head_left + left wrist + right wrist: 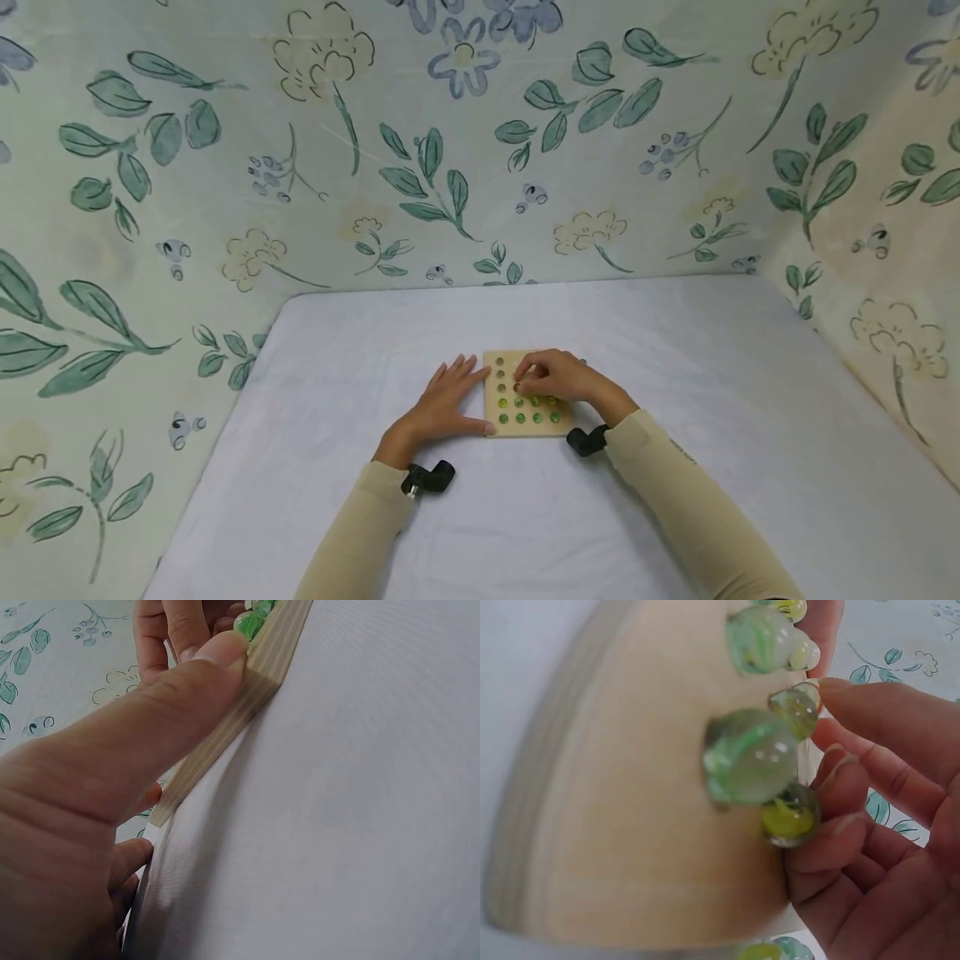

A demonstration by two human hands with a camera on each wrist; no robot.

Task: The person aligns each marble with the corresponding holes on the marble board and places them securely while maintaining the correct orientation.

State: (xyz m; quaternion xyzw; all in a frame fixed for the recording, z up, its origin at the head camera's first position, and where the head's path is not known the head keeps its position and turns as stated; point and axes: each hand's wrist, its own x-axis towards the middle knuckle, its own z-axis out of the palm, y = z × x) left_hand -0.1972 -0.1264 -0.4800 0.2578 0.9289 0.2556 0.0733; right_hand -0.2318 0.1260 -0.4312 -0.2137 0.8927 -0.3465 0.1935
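Note:
A square wooden board (pixel 525 430) bears round holes, with green and yellow glass marbles (pixel 520 417) in its near rows. My left hand (pixel 444 406) lies at the board's left side, fingers spread and fairly straight. Its thumb touches the near left corner, as the left wrist view shows. Over the middle of the board, my right hand (pixel 558 377) pinches a clear marble with an orange streak (pixel 811 693), mostly covered by the fingers. A green marble (pixel 754 756) and a yellow marble (pixel 789 815) sit close to those fingers.
The board lies on a table with a white cloth (pixel 360 333). Past the board's right edge are more marbles (pixel 772 951), partly cut off in the right wrist view. A floral curtain (pixel 450 167) stands behind the table and along both sides.

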